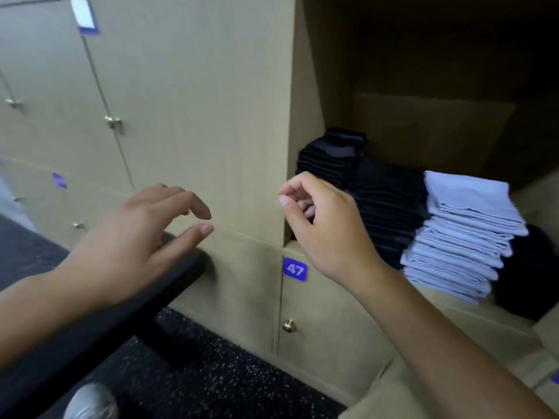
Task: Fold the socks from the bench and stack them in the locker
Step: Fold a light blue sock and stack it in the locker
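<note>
- Both hands hold nothing; the left hand (142, 237) hangs over the end of the black bench (99, 325) with its fingers spread and relaxed; the right hand (326, 228) is in front of the open locker (305, 116), its fingers loosely curled with the thumb and forefinger near each other but nothing between them.
- The folded socks sit inside the locker on its floor: a black stack (378, 192) toward the left and back, and a pale blue stack (462, 234) just beside it on the right, leaning a little toward the front; something dark (529, 273) lies behind the pale stack, too dim to name.
- By my reading a stacking step is over and the step in hand is going for another sock; no loose sock shows on the visible part of the bench, so what remains there cannot be told.
- The next move calls for turning down and left toward the bench, picking up a sock, folding it flat, and setting it on the stack of its colour.
- The locker's left wall edge stands right by the right hand's fingers; the front lip of the locker floor runs just below the wrist, above the door marked 47 (295, 270).
- There is plenty of height over both stacks; the pale stack is tall and slanted, so a careless drop could tip it forward.
- The bench end nearly meets the locker front, leaving a narrow gap over the speckled floor (217, 373); a shoe (90, 402) shows below the bench.
</note>
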`<state>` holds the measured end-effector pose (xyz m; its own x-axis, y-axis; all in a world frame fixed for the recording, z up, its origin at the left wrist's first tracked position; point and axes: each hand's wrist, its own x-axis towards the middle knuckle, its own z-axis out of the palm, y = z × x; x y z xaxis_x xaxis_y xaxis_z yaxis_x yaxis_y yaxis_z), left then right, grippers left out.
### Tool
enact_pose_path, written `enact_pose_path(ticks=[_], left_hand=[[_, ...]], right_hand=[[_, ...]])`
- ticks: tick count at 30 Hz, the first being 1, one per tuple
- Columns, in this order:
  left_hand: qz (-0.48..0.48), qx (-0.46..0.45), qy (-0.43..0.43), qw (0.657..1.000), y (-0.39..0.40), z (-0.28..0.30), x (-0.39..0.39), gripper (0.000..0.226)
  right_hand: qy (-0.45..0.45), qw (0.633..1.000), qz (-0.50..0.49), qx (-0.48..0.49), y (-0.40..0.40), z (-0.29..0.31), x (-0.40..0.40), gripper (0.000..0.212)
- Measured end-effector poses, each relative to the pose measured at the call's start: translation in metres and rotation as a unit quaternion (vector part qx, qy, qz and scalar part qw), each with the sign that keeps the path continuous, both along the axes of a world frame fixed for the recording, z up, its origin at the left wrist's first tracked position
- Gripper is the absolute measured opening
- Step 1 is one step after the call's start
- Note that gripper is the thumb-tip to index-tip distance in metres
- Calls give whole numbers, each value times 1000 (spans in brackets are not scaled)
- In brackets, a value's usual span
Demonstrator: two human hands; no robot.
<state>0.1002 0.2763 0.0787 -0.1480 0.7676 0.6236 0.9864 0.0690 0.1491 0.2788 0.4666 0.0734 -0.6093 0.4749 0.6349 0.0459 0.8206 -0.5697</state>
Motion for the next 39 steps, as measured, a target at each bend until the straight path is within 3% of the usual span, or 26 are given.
enact_pose_path(ticks=[11,16,20,25,29,35,39], left_hand=[[210,-72,-32,975,-173,-26,-50,34],[283,-77,-53,955,-240,-35,-59,35],[347,-92,-74,930,-291,-47,-64,23],[428,-115,-122,888,-351,-61,-68,11],[493,-144,-167,842,-395,-80,-76,18],[581,-279,-297,705,-440,-121,-85,61],[592,-211,-296,719,-440,-149,-82,48]], right_hand=[[-104,971,217,5,-121,-26,-113,12],[-136,950,280,6,-168,-45,-153,14],[-170,934,315,11,-196,-63,-178,16],[-220,913,343,9,-222,-84,-196,15],[-236,902,362,15,-240,-93,-204,15],[-259,886,384,24,-258,-102,-208,18],[-275,880,386,26,-260,-105,-210,21]])
